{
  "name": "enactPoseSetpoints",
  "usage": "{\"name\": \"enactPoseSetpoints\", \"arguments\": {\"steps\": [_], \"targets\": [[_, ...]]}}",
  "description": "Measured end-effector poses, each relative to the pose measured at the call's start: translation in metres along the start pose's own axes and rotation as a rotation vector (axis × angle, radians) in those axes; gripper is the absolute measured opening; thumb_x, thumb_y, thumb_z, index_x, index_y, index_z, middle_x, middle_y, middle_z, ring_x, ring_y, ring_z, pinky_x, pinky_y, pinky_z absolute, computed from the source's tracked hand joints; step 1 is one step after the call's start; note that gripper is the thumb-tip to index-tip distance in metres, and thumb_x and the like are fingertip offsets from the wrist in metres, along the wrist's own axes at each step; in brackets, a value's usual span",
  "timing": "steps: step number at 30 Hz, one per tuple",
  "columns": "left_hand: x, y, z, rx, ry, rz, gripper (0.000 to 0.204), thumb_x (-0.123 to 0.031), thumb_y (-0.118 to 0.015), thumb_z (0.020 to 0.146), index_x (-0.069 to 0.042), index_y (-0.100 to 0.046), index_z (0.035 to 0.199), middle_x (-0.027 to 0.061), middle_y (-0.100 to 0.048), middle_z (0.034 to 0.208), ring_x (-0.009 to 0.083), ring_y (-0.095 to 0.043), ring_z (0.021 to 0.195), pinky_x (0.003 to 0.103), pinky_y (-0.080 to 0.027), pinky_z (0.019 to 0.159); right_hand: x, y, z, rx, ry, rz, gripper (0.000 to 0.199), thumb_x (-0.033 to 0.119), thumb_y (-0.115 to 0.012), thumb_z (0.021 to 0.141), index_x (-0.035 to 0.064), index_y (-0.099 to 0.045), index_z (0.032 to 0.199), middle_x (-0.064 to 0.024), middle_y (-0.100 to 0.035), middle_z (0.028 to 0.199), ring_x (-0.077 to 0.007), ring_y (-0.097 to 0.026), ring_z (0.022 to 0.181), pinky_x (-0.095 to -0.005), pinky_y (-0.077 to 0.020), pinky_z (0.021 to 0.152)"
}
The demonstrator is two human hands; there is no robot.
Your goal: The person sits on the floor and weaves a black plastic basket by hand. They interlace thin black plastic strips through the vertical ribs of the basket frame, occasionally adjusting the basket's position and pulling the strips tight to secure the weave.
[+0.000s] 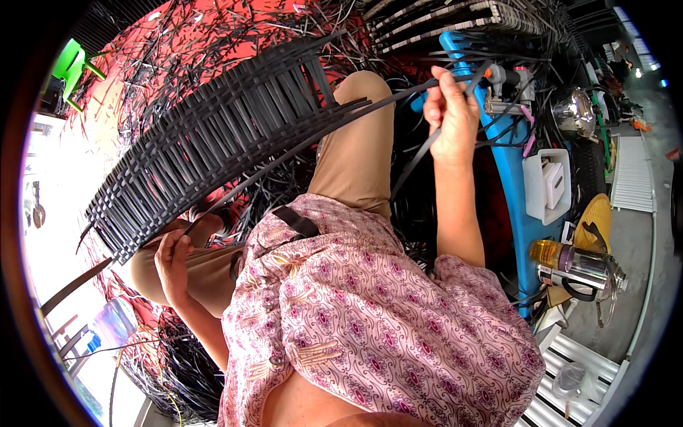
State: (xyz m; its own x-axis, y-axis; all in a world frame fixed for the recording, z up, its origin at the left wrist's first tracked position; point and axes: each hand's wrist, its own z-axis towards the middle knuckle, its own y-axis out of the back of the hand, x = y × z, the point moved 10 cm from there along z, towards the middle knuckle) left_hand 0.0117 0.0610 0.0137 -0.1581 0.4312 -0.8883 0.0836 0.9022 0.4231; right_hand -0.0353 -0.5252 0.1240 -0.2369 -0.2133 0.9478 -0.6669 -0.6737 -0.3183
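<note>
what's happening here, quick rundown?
A person is weaving a black strip panel resting across their lap. The right hand is raised, pulling a long black strip taut from the panel. The left hand grips the panel's lower edge. Loose black strips litter the red floor; a blue stand is on the right.

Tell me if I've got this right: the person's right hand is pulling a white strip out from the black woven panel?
Not quite. In the head view the right hand pulls a black strip, not a white one, out from the black woven panel; the left hand steadies the panel's lower edge.
</note>
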Motion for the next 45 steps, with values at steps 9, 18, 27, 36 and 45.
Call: {"name": "enactPoseSetpoints", "arguments": {"steps": [9,18,27,36,45], "targets": [[-0.063,-0.001,0.001,-0.085,-0.308,0.105,0.009,-0.004,-0.063,0.09,0.003,-0.067,0.094,0.0019,-0.058,0.084,0.0096,-0.051,0.068,0.024,-0.042,0.063,0.012,0.068,0.032,-0.054,0.175,-0.762,0.035,0.026,-0.056,0.101,0.0022,-0.062,0.125,-0.006,-0.066,0.08,-0.0095,-0.053,0.055,-0.0231,-0.0437,0.051],[-0.137,-0.1,-0.007,0.223,-0.273,-0.075,0.013,-0.003,-0.075,0.083,0.002,-0.068,0.093,0.0018,-0.063,0.081,0.0088,-0.061,0.076,0.025,-0.049,0.069,-0.012,-0.18,-0.106,0.705,0.646,-0.982,0.036,0.03,-0.066,0.094,0.0089,-0.061,0.122,-0.0137,-0.065,0.106,-0.0321,-0.066,0.089,-0.04,-0.0534,0.072],[-0.091,-0.122,-0.013,0.192,-0.036,-0.585,0.032,-0.006,-0.077,0.086,-0.003,-0.06,0.113,0.0022,-0.066,0.084,0.0055,-0.061,0.078,0.022,-0.05,0.068,-0.09,-0.239,-0.191,1.193,0.576,-0.677,0.026,0.023,-0.061,0.091,0.0008,-0.067,0.104,-0.0125,-0.061,0.091,-0.0308,-0.065,0.082,-0.0406,-0.0533,0.067],[-0.088,-0.117,-0.01,0.142,-0.035,-0.636,0.035,-0.005,-0.075,0.087,-0.004,-0.06,0.118,0.0001,-0.062,0.095,0.0049,-0.059,0.076,0.02,-0.05,0.067,-0.11,-0.231,-0.179,1.172,0.308,-0.649,0.012,0.013,-0.062,0.088,0.0017,-0.068,0.088,-0.0121,-0.064,0.077,-0.0318,-0.065,0.074,-0.0403,-0.0505,0.064],[-0.091,-0.129,-0.008,0.155,-0.051,-0.376,0.019,-0.013,-0.06,0.099,-0.001,-0.06,0.112,0.0009,-0.061,0.094,0.0048,-0.052,0.083,0.021,-0.045,0.07,-0.119,-0.224,-0.185,1.198,0.401,-0.62,0.014,0.017,-0.062,0.086,0.0034,-0.065,0.081,-0.0123,-0.063,0.077,-0.0334,-0.064,0.076,-0.0442,-0.05,0.066]]}}
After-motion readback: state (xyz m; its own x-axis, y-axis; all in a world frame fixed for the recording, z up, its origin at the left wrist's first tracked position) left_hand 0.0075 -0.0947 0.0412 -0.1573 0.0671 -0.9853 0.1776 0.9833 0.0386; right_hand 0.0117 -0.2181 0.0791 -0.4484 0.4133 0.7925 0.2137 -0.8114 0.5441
